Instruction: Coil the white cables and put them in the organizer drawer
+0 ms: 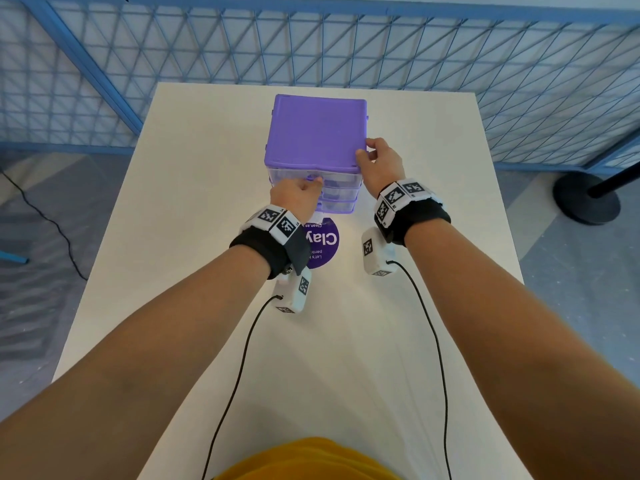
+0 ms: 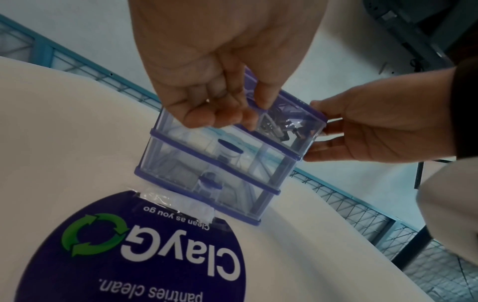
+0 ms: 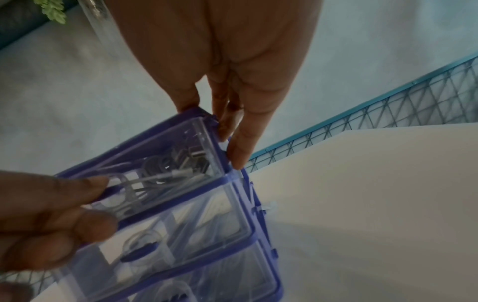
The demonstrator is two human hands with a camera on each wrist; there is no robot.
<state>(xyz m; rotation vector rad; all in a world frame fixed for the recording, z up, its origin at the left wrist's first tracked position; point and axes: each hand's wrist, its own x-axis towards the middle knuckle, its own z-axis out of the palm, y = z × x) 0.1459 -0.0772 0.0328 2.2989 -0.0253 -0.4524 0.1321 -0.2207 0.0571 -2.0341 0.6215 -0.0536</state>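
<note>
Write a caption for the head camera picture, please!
Left hand pinches the top drawer's handle while right hand steadies the purple organizer.

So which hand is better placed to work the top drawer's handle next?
Left. The left hand already pinches the top drawer handle at the organizer's front, while the right hand grips the organizer's top right corner, bracing it.

Top drawer [image 3: 165,173] contents blurred; left hand [image 1: 298,195] hides handle.

A fenced test or lab space; blue wire-mesh barrier [image 1: 311,46] rings a bare white table [image 1: 194,202]; grey concrete floor [image 1: 571,306].
</note>
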